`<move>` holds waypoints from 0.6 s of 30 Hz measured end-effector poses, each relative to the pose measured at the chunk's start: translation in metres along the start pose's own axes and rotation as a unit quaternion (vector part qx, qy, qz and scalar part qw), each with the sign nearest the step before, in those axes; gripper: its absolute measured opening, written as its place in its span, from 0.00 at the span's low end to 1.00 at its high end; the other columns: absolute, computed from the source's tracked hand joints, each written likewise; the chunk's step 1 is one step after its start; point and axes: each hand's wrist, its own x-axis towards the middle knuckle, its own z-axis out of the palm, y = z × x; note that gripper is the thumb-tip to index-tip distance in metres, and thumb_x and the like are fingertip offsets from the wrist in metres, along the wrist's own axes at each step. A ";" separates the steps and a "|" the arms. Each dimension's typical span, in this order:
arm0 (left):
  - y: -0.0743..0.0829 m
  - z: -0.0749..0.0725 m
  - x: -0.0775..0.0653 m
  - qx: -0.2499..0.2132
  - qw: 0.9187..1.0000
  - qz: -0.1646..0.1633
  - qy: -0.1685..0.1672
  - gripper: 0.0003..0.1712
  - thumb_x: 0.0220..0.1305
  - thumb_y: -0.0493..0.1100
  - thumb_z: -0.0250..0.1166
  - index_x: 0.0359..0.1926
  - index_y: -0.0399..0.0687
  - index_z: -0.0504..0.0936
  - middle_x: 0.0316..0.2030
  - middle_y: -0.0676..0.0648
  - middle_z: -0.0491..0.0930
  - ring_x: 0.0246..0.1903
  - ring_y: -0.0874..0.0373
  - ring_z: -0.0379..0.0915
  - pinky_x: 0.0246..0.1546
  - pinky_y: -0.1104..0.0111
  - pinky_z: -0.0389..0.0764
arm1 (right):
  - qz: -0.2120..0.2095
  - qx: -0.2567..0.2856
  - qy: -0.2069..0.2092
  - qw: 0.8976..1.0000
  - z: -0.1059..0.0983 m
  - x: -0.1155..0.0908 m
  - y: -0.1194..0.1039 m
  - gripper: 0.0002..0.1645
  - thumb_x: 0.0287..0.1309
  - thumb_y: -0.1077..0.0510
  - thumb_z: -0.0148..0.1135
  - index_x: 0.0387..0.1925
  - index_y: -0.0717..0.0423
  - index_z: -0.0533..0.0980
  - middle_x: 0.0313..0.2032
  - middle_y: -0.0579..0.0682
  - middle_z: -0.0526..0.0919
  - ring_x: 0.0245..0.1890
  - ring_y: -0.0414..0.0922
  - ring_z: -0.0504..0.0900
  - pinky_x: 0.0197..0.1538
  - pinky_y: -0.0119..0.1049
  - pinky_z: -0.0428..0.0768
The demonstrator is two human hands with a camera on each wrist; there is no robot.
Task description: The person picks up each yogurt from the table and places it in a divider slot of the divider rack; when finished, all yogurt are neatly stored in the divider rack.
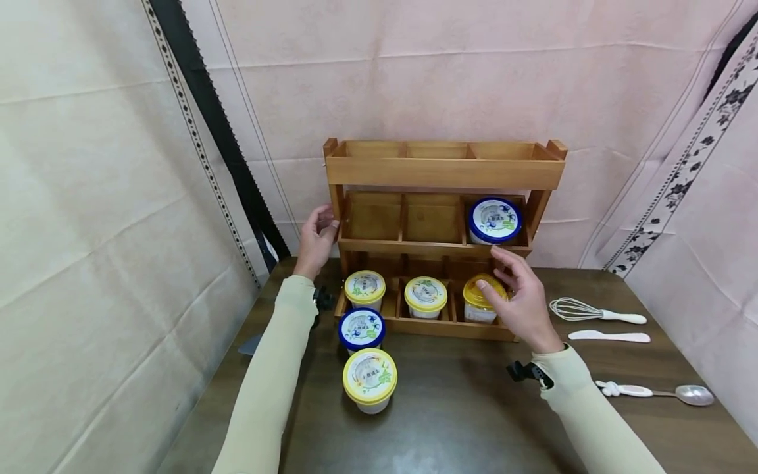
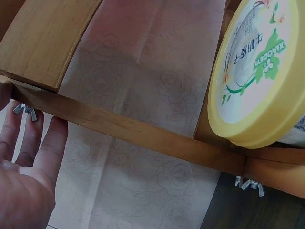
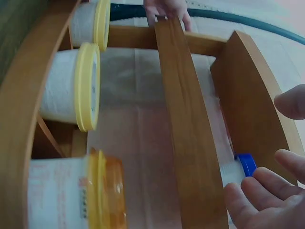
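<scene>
A three-tier wooden rack (image 1: pixel 444 174) stands at the back of the table. My left hand (image 1: pixel 318 240) grips its left side post, thumb in front and fingers behind. My right hand (image 1: pixel 521 296) hovers before the rack's right side with fingers spread and holds nothing. Its thumb overlaps a tub with an amber-yellow lid (image 1: pixel 477 309) in the head view. Two tubs with pale yellow lids, a left one (image 1: pixel 364 287) and a middle one (image 1: pixel 426 295), share the bottom tier with it. A blue-lidded tub (image 1: pixel 495 219) sits in the middle tier's right compartment.
On the table before the rack's left end stand another blue-lidded tub (image 1: pixel 362 328) and a yellow-lidded tub (image 1: pixel 370 380). At right lie a whisk (image 1: pixel 592 310), a white spreader (image 1: pixel 610 336) and a spoon (image 1: pixel 657 392). Pale cloth (image 1: pixel 444 79) hangs behind and at both sides.
</scene>
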 end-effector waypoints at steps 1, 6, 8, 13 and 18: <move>0.000 0.000 0.000 -0.001 1.000 -0.001 0.000 0.22 0.79 0.41 0.62 0.70 0.54 0.75 0.61 0.44 0.77 0.64 0.48 0.74 0.72 0.51 0.74 | 0.001 0.001 -0.007 1.000 0.002 -0.001 0.000 0.38 0.65 0.64 0.73 0.73 0.59 0.71 0.73 0.54 0.72 0.73 0.54 0.72 0.67 0.22 0.73; 0.000 0.001 0.000 0.000 1.000 -0.003 0.003 0.22 0.79 0.41 0.62 0.70 0.55 0.76 0.61 0.44 0.78 0.63 0.49 0.74 0.72 0.51 0.74 | -0.001 -0.002 -0.037 0.999 0.017 -0.006 0.002 0.36 0.66 0.61 0.73 0.72 0.55 0.72 0.71 0.54 0.75 0.69 0.49 0.75 0.69 0.38 0.78; 0.000 0.001 -0.001 0.003 1.000 -0.001 0.002 0.22 0.79 0.41 0.62 0.70 0.55 0.76 0.61 0.44 0.78 0.63 0.48 0.74 0.72 0.51 0.73 | -0.003 0.000 -0.050 0.999 0.024 -0.009 0.004 0.35 0.66 0.60 0.73 0.72 0.53 0.72 0.71 0.54 0.76 0.68 0.49 0.77 0.67 0.48 0.79; -0.002 0.002 0.000 0.001 1.000 0.003 -0.002 0.22 0.79 0.41 0.62 0.69 0.55 0.76 0.60 0.43 0.78 0.63 0.47 0.74 0.71 0.50 0.73 | -0.003 0.009 -0.095 0.995 0.044 -0.019 0.005 0.35 0.66 0.57 0.73 0.72 0.49 0.72 0.70 0.53 0.77 0.67 0.53 0.78 0.65 0.57 0.81; -0.003 0.001 0.003 0.001 1.000 0.013 0.004 0.22 0.78 0.40 0.62 0.69 0.53 0.76 0.60 0.43 0.78 0.62 0.48 0.75 0.70 0.50 0.75 | -0.001 0.024 -0.142 0.990 0.063 -0.025 0.002 0.35 0.67 0.56 0.73 0.72 0.49 0.71 0.70 0.52 0.76 0.68 0.58 0.78 0.65 0.57 0.81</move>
